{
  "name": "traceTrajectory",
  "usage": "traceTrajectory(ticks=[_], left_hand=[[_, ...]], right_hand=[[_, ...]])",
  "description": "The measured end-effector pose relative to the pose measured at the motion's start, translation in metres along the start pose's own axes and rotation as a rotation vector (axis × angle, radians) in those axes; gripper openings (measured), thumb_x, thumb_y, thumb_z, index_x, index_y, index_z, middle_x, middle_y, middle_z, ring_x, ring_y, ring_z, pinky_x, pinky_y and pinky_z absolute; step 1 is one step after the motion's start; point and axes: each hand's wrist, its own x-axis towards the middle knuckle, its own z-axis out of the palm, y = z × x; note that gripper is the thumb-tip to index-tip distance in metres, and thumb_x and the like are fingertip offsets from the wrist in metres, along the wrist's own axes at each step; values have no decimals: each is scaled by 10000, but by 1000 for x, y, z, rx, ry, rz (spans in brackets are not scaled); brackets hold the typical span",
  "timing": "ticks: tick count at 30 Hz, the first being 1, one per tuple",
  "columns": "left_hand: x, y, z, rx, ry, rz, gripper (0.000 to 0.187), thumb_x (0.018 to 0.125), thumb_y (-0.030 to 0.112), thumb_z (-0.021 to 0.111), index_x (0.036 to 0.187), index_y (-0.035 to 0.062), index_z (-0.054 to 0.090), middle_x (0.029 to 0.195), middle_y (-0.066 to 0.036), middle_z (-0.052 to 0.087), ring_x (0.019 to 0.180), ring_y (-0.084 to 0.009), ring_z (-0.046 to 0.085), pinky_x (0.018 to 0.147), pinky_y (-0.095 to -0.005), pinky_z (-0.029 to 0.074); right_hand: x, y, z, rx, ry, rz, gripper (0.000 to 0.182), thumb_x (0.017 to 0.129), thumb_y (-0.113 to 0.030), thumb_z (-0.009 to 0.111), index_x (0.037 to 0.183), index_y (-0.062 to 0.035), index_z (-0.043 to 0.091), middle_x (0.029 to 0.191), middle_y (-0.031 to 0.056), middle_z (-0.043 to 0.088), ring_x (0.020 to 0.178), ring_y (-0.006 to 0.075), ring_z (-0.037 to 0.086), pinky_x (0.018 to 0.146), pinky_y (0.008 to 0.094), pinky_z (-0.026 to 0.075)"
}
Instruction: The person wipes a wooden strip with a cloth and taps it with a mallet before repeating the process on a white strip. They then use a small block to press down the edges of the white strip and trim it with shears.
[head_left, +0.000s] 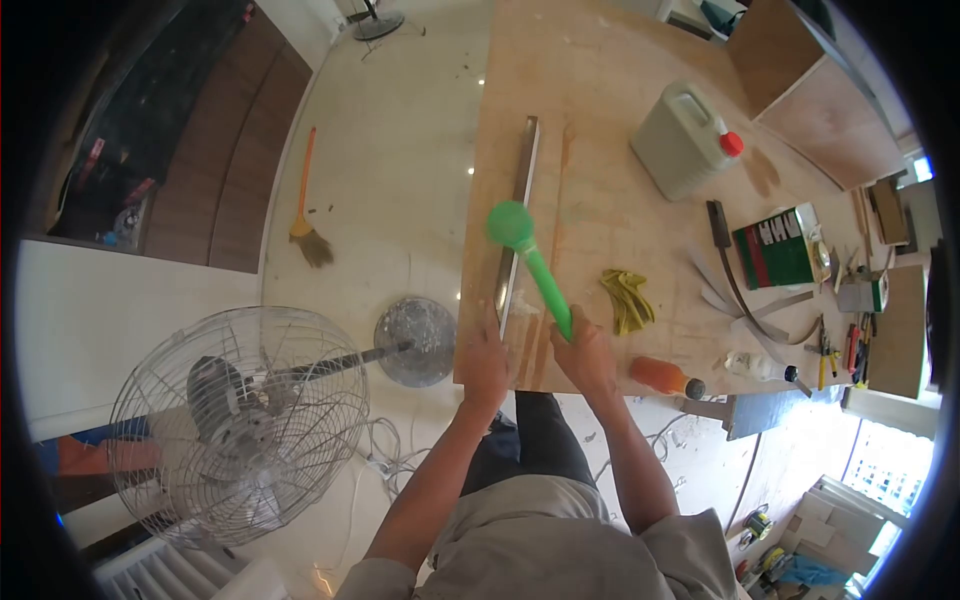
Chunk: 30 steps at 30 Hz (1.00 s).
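In the head view, my right hand (586,357) is closed round the lower end of a bright green tool (545,285) with a round head. That head lies over a long, narrow metal strip (523,185) along the left side of the wooden table (600,80). My left hand (486,365) is at the strip's near end, by the table's front left corner, with its fingers pressed round that end. Right of the green tool, a crumpled yellow-green glove (628,300) rests on the table.
A jerrycan (683,140) with a red cap, a green tin (783,247), an orange bottle (660,376), a clear bottle (755,366) and several hand tools occupy the table's right side. A fan (240,425) stands on the floor at left, below a broom (306,225).
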Motion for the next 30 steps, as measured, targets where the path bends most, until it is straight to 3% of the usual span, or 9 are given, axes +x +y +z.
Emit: traceTrajectory(ticks=[4, 10, 13, 16, 20, 23, 30], left_hand=[[0, -3, 4, -20, 40, 12, 1003, 907, 93, 756, 1709, 54, 155, 1169, -274, 610, 991, -466, 656, 824, -522, 559], [6, -10, 9, -18, 70, 26, 963, 925, 85, 730, 1703, 50, 162, 1234, -289, 602, 1002, -477, 651, 837, -530, 562], [4, -16, 16, -9, 90, 53, 953, 933, 101, 728, 1700, 44, 165, 1244, -291, 603, 1013, -483, 648, 844, -531, 565], [2, -13, 11, -17, 98, 68, 959, 932, 107, 735, 1698, 40, 162, 1250, -295, 604, 1040, -490, 647, 860, -536, 567], [3, -15, 17, -55, 127, 80, 971, 926, 101, 742, 1698, 44, 157, 1257, -298, 605, 1074, -500, 648, 894, -541, 564], [6, -8, 5, -67, 54, 5, 924, 882, 49, 714, 1671, -15, 236, 1388, -337, 579, 1216, -501, 614, 1005, -515, 529], [7, -14, 8, -102, 49, -24, 977, 868, 81, 764, 1680, 8, 225, 1410, -318, 577, 1209, -487, 623, 997, -513, 530]], right_hand=[[-6, -12, -5, 130, 64, 15, 325, 972, -279, 692, 1135, 2, 684, 836, 309, 687, 797, 506, 703, 678, 539, 527], [1, 10, 1, 152, -93, 85, 367, 952, -240, 674, 1230, -1, 682, 867, 320, 693, 857, 500, 711, 729, 526, 540], [-20, -12, -3, 108, 20, 137, 269, 918, -223, 675, 1046, 13, 684, 863, 325, 691, 895, 530, 698, 742, 558, 537], [-24, 13, 13, 139, -7, -41, 262, 916, -216, 675, 1051, 9, 682, 865, 331, 691, 887, 530, 697, 739, 567, 536], [-38, 2, 4, 124, -46, 55, 256, 923, -215, 685, 1059, 2, 673, 875, 330, 696, 903, 535, 691, 746, 576, 534], [-57, 8, 19, 123, -17, 62, 254, 933, -220, 683, 1061, -1, 666, 877, 328, 699, 911, 544, 685, 750, 579, 535], [-64, 2, 11, 196, -17, 109, 251, 930, -195, 679, 1104, -14, 676, 892, 331, 704, 922, 552, 681, 752, 576, 541]])
